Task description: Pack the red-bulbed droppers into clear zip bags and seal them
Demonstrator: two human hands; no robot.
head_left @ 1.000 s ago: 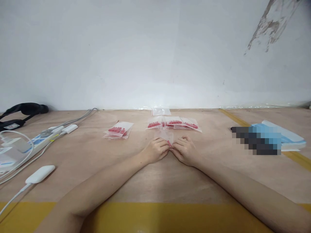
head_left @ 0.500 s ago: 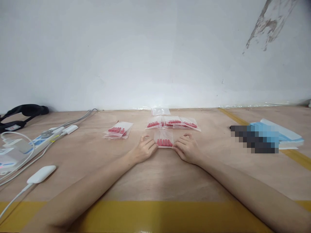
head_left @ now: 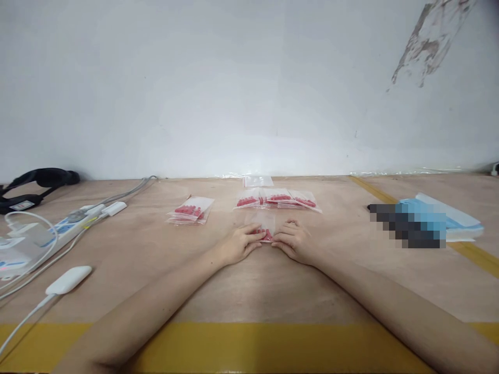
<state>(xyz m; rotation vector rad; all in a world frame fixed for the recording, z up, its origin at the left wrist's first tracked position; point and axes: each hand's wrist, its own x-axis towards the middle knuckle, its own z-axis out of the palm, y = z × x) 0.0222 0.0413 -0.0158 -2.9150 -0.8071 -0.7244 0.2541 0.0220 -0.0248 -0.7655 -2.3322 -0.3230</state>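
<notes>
A small clear plastic bag point(head_left: 266, 220) with several red pieces in it lies flat on the table between my hands. My left hand point(head_left: 240, 244) grips its near left side, fingers over the red pieces and thumb at the near edge. At the bag's near right corner, my right hand point(head_left: 293, 242) pinches the edge with its fingers curled. Just beyond is a row of overlapping bags point(head_left: 278, 198), also holding red pieces. To the left sits a stack of similar bags point(head_left: 191, 210). My fingers hide part of the middle bag's contents.
An empty-looking clear bag point(head_left: 258, 181) lies by the wall. On the left are a white power strip point(head_left: 66, 227) with cables, a white plug-like device point(head_left: 68, 280) and a black strapped item point(head_left: 39, 182). Blue face masks point(head_left: 462, 223) and a blurred dark object point(head_left: 405, 226) lie right.
My left hand has slid right and over the bag, its fingers now covering some of the red pieces. My right hand has shifted slightly left. The bag has come slightly nearer me.
</notes>
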